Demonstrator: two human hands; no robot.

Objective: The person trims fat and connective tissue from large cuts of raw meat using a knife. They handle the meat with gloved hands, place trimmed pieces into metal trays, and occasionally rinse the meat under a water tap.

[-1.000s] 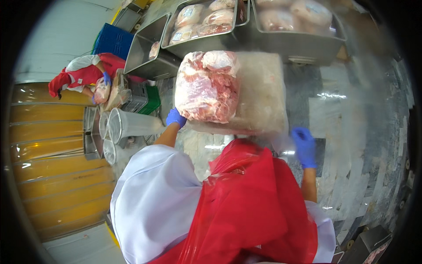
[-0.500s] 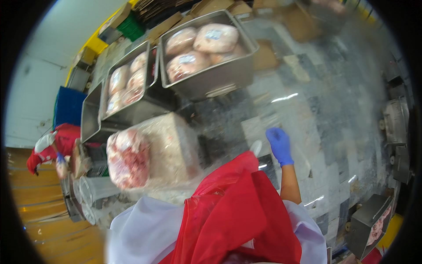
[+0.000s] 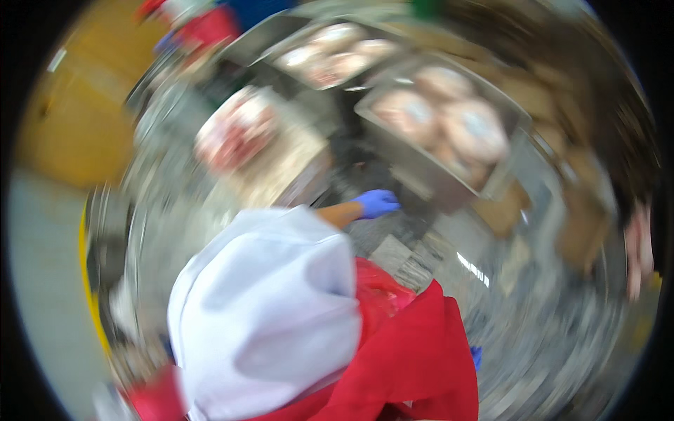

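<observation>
My left hand (image 3: 378, 203), in a blue glove, reaches out from the white sleeve over the floor. Its fingers look curled together, and no object shows in them. Just left of it stands a pale block wrapped in clear plastic (image 3: 291, 172), with a red-and-pink bagged piece of meat (image 3: 239, 130) at its far left. Ahead and to the right is a metal tub (image 3: 439, 179) of bagged meat pieces (image 3: 474, 133). Only a sliver of my blue-gloved right hand (image 3: 477, 358) shows past the red apron, its fingers hidden.
A second metal tub (image 3: 333, 85) with bagged meat stands farther back. At the upper left is a person in red and white (image 3: 203, 31). Flattened cardboard (image 3: 583, 231) lies at the right, on or near the grey tiled floor (image 3: 519, 330). Motion blurs the outer parts.
The view has swung right, so the tubs and wrapped block sit farther right and higher. My left hand has come into view; my right hand is now mostly behind the apron.
</observation>
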